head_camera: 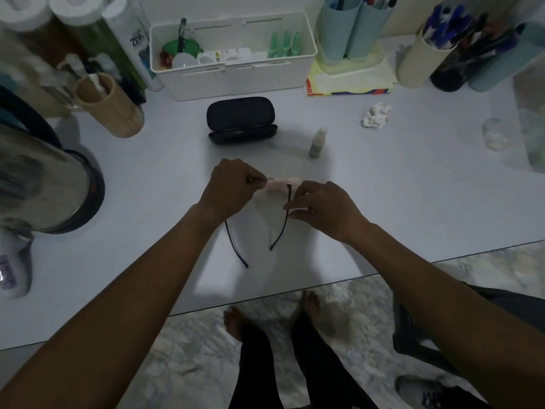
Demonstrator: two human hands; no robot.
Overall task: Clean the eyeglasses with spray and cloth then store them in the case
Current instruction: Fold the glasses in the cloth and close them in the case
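Left hand (pixel 233 184) pinches thin, black-rimmed eyeglasses (pixel 236 249); right hand (pixel 321 211) pinches soft pink cloth (pixel 280 184) round one temple. Beyond the left hand, a white bottle (pixel 135 42) reads "ZINC".

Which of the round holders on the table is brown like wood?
The brown cup at the left, near the kettle; the holders at the right are cream, dark or pale blue.

Unfolded eyeglasses (pixel 288 194), pink cloth (pixel 281 183), open case (pixel 241 121), upright spray (pixel 318 142)
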